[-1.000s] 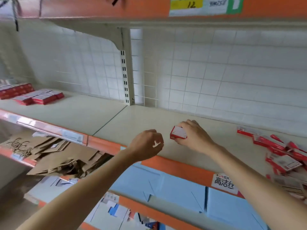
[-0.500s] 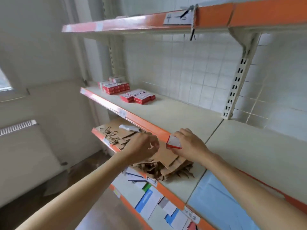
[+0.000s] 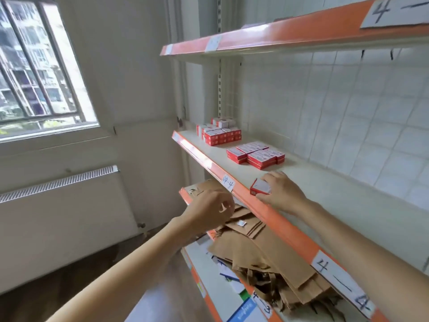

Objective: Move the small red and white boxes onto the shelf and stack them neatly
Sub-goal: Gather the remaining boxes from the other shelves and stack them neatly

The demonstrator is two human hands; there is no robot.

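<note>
My right hand (image 3: pixel 279 191) grips a small red and white box (image 3: pixel 259 188) at the front edge of the cream shelf (image 3: pixel 329 189) with the orange lip. Farther along the shelf to the left lies a low block of the same boxes (image 3: pixel 255 155), two layers high. Behind it, near the shelf's left end, stands a taller stack of boxes (image 3: pixel 219 133). My left hand (image 3: pixel 209 211) hangs in front of the shelf edge, below and left of the held box, its fingers curled into a fist with nothing visible in it.
The lower shelf holds a heap of brown paper bags (image 3: pixel 260 254) and blue and white packets (image 3: pixel 241 310). An upper orange-edged shelf (image 3: pixel 278 37) overhangs. A window (image 3: pixel 34 66) and a white radiator (image 3: pixel 60 205) are on the left wall.
My view has swung left along the shelf. My right hand has carried the box leftward toward the stacked boxes, and my left hand has travelled alongside, still curled.
</note>
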